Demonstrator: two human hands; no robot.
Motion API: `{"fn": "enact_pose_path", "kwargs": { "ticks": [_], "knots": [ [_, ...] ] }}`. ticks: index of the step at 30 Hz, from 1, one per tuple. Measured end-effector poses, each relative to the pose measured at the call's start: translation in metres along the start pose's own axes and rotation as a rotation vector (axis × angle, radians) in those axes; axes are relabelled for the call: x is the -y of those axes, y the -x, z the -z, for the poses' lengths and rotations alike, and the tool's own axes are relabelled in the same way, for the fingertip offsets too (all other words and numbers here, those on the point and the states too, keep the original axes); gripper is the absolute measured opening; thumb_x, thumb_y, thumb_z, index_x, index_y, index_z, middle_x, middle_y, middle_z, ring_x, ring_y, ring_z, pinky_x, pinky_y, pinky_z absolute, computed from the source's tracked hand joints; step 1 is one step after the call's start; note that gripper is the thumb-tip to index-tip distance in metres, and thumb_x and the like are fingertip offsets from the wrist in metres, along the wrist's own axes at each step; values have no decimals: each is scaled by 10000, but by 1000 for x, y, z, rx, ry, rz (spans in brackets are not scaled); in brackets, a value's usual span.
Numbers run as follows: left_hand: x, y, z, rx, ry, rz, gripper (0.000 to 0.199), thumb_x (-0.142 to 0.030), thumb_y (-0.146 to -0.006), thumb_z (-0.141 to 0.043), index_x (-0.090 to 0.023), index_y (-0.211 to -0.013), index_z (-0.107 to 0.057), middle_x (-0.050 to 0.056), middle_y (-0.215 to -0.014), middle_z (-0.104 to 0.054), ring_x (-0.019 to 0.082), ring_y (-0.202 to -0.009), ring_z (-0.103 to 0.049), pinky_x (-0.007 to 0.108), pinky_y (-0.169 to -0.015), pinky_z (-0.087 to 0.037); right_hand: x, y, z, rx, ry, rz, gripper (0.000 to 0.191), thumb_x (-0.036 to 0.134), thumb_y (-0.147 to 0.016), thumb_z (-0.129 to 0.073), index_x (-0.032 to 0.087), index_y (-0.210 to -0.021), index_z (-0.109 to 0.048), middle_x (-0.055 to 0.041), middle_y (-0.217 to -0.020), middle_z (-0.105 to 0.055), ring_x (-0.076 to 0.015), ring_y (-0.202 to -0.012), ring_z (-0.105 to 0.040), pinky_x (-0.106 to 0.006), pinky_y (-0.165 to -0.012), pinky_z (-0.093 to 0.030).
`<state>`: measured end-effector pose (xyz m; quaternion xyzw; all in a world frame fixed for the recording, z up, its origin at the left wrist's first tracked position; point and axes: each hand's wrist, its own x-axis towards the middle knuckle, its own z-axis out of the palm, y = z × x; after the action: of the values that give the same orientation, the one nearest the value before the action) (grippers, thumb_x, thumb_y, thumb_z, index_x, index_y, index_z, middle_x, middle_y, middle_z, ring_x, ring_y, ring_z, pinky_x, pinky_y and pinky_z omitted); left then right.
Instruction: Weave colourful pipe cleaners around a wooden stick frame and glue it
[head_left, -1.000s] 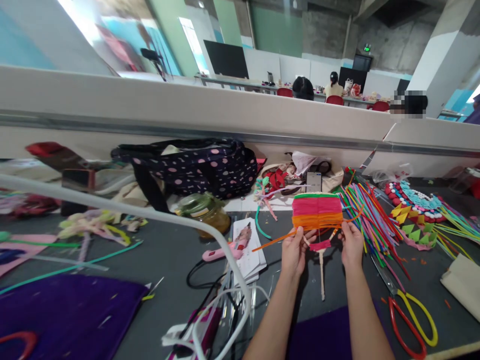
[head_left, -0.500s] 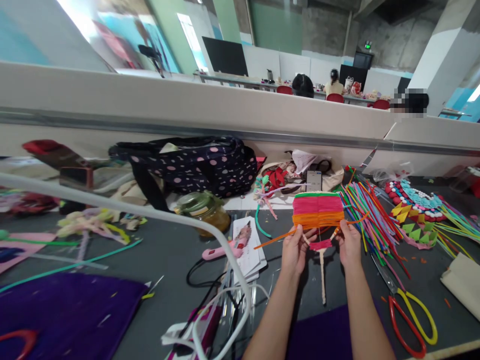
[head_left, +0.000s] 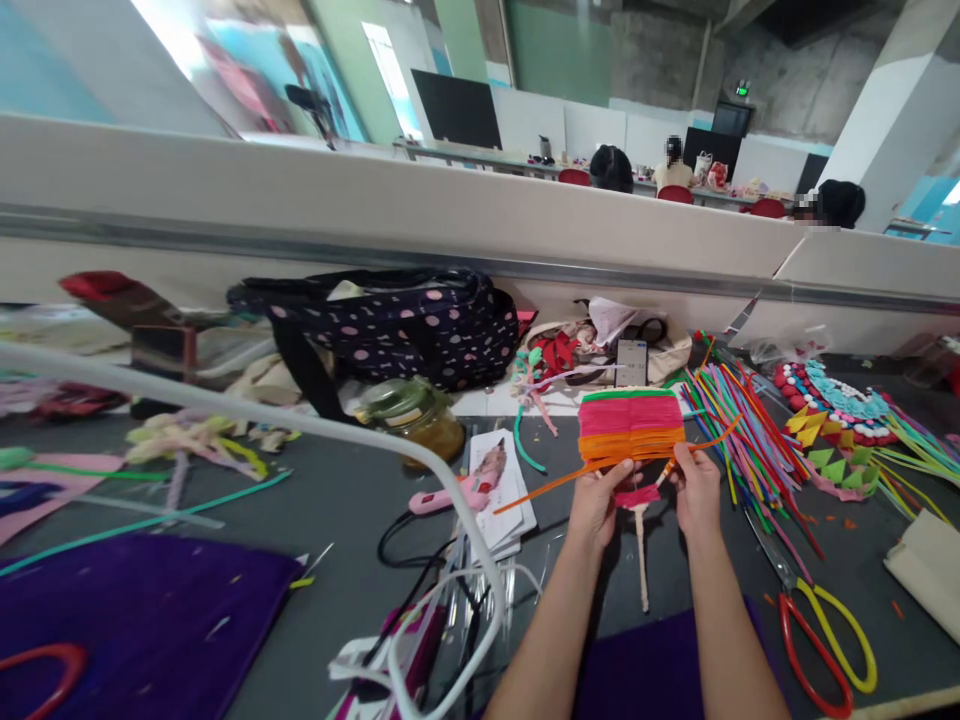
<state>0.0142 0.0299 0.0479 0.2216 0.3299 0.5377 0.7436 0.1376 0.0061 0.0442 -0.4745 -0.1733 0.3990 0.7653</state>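
A flat woven piece (head_left: 630, 415) with green, pink and orange bands is held up over the dark table. My left hand (head_left: 598, 500) pinches its lower left edge, where a loose orange strip (head_left: 536, 489) sticks out to the left. At the lower right edge, my right hand (head_left: 696, 487) has its fingers closed on the piece, beside an orange-and-white wound part. Another orange end extends past it to the right. Below and between the hands hang a small pink band (head_left: 636, 496) and a pale wrapped stick (head_left: 642, 560).
Coloured stems (head_left: 746, 430) and large scissors (head_left: 814, 620) lie to the right. A pink glue gun (head_left: 457, 492), glass jar (head_left: 416, 425) and patterned bag (head_left: 390, 325) are to the left. A white tube (head_left: 300, 415) crosses the left foreground. People sit beyond the partition (head_left: 420, 210).
My left hand has shifted its grip, with the thumb now up on the orange band. The woven piece tilts slightly differently, and the left orange strip reaches lower and further left.
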Motion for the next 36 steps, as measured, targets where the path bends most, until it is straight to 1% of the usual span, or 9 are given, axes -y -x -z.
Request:
{"fn": "enact_pose_path", "kwargs": {
  "ticks": [6, 12, 17, 19, 21, 25, 28, 33, 36],
  "knots": [
    [-1, 0, 1, -53, -1, -26, 326, -216, -504, -855, -103, -754, -679, 36, -625, -698, 115, -493, -630, 205, -510, -535, -3, 4, -5, 18, 17, 19, 357, 426, -572, -797, 158, -692, -593, 61, -542, -541, -52, -422, -402, -197, -404, -283],
    [-2, 0, 2, -47, 8, -1, 337, -219, -506, -852, -105, -762, -665, 32, -612, -688, 126, -494, -631, 223, -502, -542, -6, 4, -4, 20, 19, 35, 354, 428, -598, -782, 159, -735, -596, 62, -559, -549, -49, -423, -405, -190, -403, -294],
    [-3, 0, 1, -35, 15, -5, 330, -167, -503, -841, -105, -773, -661, 31, -631, -693, 134, -526, -644, 230, -536, -552, -7, 5, -3, 106, 64, 60, 355, 349, -597, -793, 157, -847, -631, 44, -631, -587, -66, -480, -469, -191, -435, -365],
    [-4, 0, 1, -36, 22, -12, 318, -161, -511, -834, -103, -771, -659, 28, -633, -691, 130, -534, -644, 231, -549, -553, -7, 5, -4, 116, 90, 82, 357, 331, -599, -790, 158, -873, -639, 35, -647, -603, -76, -490, -483, -194, -428, -376],
    [-5, 0, 1, -37, 34, -8, 311, -161, -513, -829, -103, -765, -655, 26, -630, -688, 125, -530, -640, 226, -552, -548, -6, 7, -4, 122, 125, 107, 332, 329, -610, -778, 157, -862, -647, 24, -647, -620, -86, -485, -490, -198, -414, -378],
    [-8, 0, 0, -52, 68, 22, 303, -155, -499, -822, -112, -739, -642, 15, -600, -673, 120, -505, -631, 213, -535, -530, -2, 10, -6, 168, 224, 153, 231, 323, -647, -749, 145, -770, -671, 15, -595, -629, -93, -450, -499, -214, -417, -392],
    [-10, 0, 0, -48, 69, 18, 272, -157, -510, -811, -115, -703, -625, 5, -575, -652, 102, -461, -597, 194, -481, -491, -1, 11, -6, 181, 260, 160, 202, 316, -662, -740, 143, -745, -677, 18, -578, -629, -88, -417, -494, -217, -417, -393],
    [-11, 1, -2, 24, 103, -52, 235, -149, -554, -781, -130, -691, -590, -30, -551, -599, 43, -384, -470, 157, -390, -370, -3, 13, -6, 195, 265, 166, 189, 313, -674, -731, 149, -743, -670, 23, -580, -628, -87, -412, -494, -215, -414, -391],
    [-12, 2, -4, 30, 109, -78, 239, -146, -563, -772, -135, -715, -587, -34, -561, -588, 44, -397, -463, 152, -378, -343, -4, 14, -7, 203, 266, 172, 187, 314, -678, -730, 149, -737, -665, 27, -571, -618, -83, -409, -491, -213, -416, -390]
  ]
}}
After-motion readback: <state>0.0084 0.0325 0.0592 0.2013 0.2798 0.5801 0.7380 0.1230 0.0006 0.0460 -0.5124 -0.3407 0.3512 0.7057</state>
